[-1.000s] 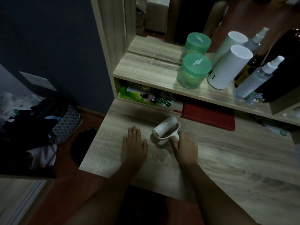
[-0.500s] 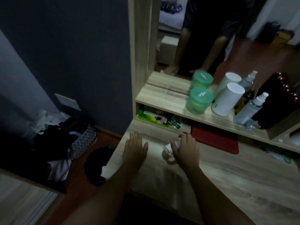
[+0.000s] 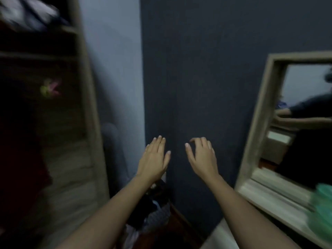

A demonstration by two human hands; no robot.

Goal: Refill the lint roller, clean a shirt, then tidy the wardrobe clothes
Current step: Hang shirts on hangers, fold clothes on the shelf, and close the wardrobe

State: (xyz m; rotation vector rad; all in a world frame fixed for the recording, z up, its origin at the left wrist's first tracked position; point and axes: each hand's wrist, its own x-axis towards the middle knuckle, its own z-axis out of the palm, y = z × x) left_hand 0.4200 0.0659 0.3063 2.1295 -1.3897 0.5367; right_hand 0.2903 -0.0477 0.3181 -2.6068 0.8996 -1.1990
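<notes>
as motion blurs it, dim wardrobe [image 3: 89, 105] with pale clothes [image 3: 68, 164] inside

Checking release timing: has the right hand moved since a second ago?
Yes: right hand moved up and left, past the mirror frame, now empty before the wall.

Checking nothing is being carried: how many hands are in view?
2. The left hand is raised before the dark wall, held flat; the right hand is beside it, apart, loosely curled. Neither holds anything. The mirror reflects an arm, its hand unclear.
</notes>
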